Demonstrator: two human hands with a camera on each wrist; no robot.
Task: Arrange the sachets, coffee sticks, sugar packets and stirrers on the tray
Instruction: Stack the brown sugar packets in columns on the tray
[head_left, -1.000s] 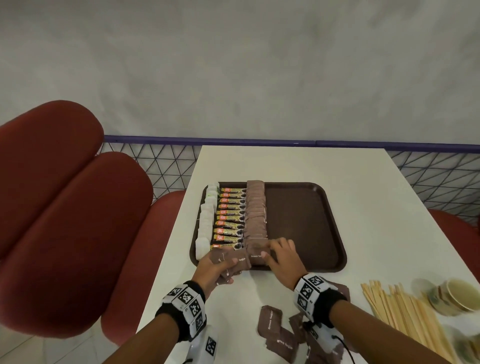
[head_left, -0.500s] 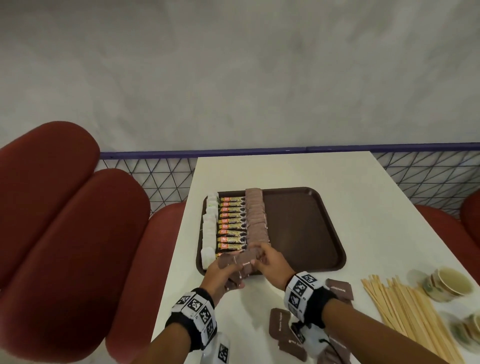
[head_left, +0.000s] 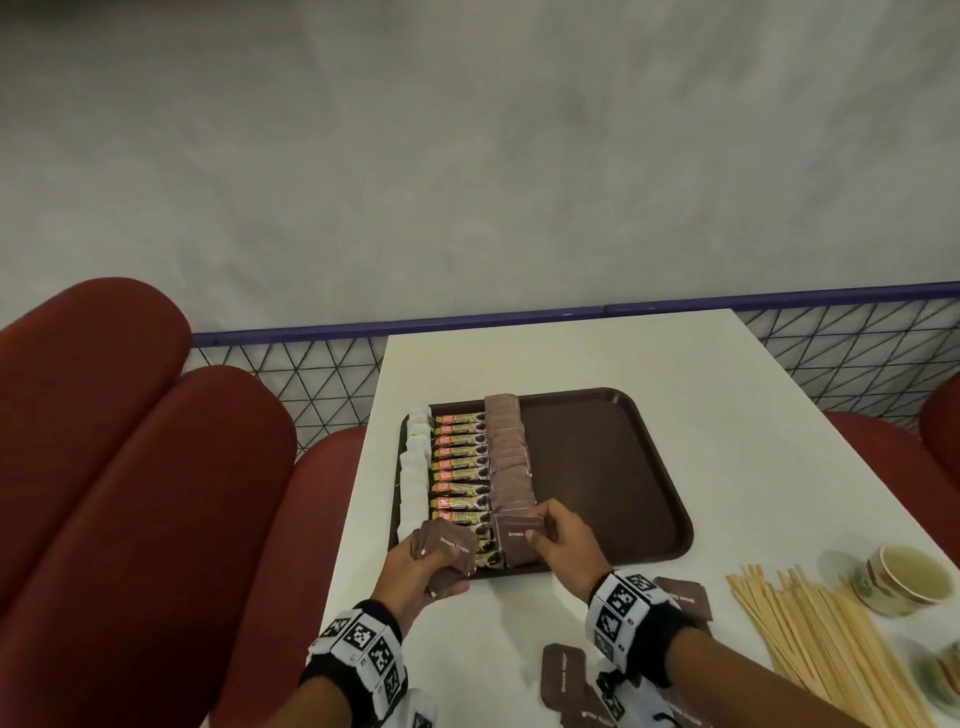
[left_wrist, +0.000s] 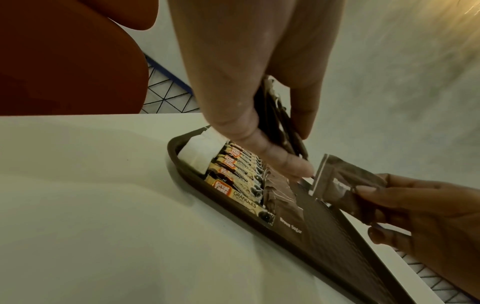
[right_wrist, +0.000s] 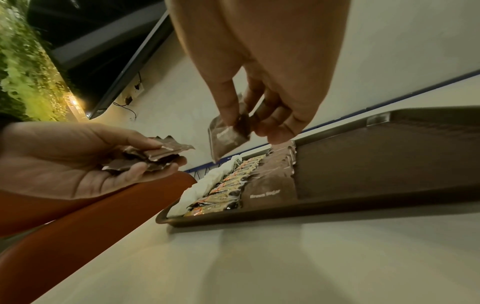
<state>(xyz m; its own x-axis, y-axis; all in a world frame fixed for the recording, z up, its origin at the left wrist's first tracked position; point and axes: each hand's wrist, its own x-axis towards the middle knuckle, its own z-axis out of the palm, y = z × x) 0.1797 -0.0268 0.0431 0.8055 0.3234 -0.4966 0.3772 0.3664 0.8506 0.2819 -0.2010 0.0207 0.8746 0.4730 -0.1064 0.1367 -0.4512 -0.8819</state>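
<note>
Your right hand (head_left: 563, 540) has lifted one brown sugar packet (head_left: 517, 540), fingers pinching it, above the brown plastic tray (head_left: 613, 467); your left hand (head_left: 423, 571) grips spare packets (right_wrist: 153, 159); loose packets (head_left: 563, 675) and wooden stirrers (head_left: 831, 639) remain on the table (head_left: 727, 415).

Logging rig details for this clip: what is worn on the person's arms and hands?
Both hands are bare, left hand and right hand, and the forearms show no sleeves. Each wrist carries a black band with white blocks printed with black square markers. A thin black cable hangs under the right wrist.
</note>
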